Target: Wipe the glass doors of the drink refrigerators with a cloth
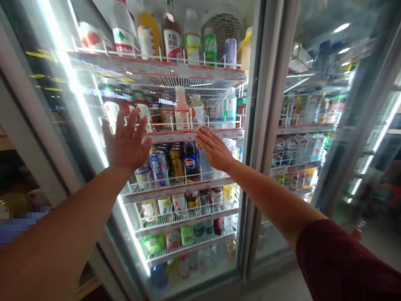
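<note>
- Clear glass of the cooler door (171, 136), upright before both hands, streaked with reflections, in front of the stocked shelves.
- Near the glass at the left, the left hand (127, 144), raised, back toward the camera; fingers spread wide apart, with hold of nothing; cannot tell whether touching the pane.
- Further right, in front of the second shelf's red edge, the right hand (216, 148), slanting up and leftward; fingers nearly straight and close together; something small and pale at the tips, too blurred to name; cannot tell whether gripped.
- Behind the glass between the hands, a pink bottle (181, 110) upright on the second shelf.
- One shelf below, a Pepsi bottle (190, 161), just beside gold cans (177, 163) and a blue-and-white can (159, 167).
- On the top shelf, an orange bottle (149, 35) and a green bottle (209, 48).
- Lower down, a row of cups (179, 205) behind white wire.
- Along the left side, a bright light strip (73, 81).
- Along the right, a grey metal frame (266, 104), then a neighbouring cooler (300, 142).
- On the right arm, a dark red sleeve (341, 259).
</note>
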A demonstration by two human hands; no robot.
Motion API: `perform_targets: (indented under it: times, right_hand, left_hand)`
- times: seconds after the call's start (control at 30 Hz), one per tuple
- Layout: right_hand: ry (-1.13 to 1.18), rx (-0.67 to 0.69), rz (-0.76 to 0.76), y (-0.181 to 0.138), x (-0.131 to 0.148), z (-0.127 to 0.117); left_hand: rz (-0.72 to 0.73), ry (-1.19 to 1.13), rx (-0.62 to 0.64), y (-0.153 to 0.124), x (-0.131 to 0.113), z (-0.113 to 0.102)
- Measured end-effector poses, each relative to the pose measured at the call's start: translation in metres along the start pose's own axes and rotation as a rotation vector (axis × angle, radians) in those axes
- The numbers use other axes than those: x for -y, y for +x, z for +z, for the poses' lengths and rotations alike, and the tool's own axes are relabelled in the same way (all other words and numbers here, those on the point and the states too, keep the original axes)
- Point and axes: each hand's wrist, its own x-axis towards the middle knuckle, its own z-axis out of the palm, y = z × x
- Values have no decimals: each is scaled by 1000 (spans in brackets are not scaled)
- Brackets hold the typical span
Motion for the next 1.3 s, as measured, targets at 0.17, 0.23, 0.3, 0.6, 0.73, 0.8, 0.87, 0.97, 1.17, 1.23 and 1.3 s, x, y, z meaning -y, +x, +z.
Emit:
perform_targets:
  times: [0.17, 0.23, 0.3, 0.6, 0.73, 0.8, 0.87, 0.97, 1.17, 1.23, 1.3]
  right_hand:
    - [21, -169, 188, 7, -2, -8]
    - [26, -181, 204, 7, -1, -8]
    - [30, -89, 103, 4, -1, -5]
    - [10, -169, 156, 3, -9, -7]
    - [13, -47, 15, -4, -5, -3]
    - [3, -123, 99, -5, -5, -1]
    - [-1, -200, 194, -5, -4, 0]
    - [3, -107, 117, -6, -2, 0]
    - [-35, -202, 181, 3, -4, -3]
    - [-29, -221, 215, 4, -2, -2]
    - [-13, -126, 132, 3, 3, 0]
  left_hand:
    - [4, -17, -5, -1, 0, 1]
    - [11, 3, 0, -2, -1, 0]
    - [8, 10, 1, -1, -1, -1]
    - [14, 4, -41, -1, -1, 1]
    - [4, -17, -39, -1, -1, 0]
    - [-3, 9, -29, -1, 1, 0]
    - [6, 29, -28, -1, 2, 1]
    - [8, 14, -42, -1, 1, 1]
    - [-10, -8, -34, -1, 0, 0]
    - [12, 4, -45, -2, 1, 1]
    - [42, 30, -60, -2, 4, 3]
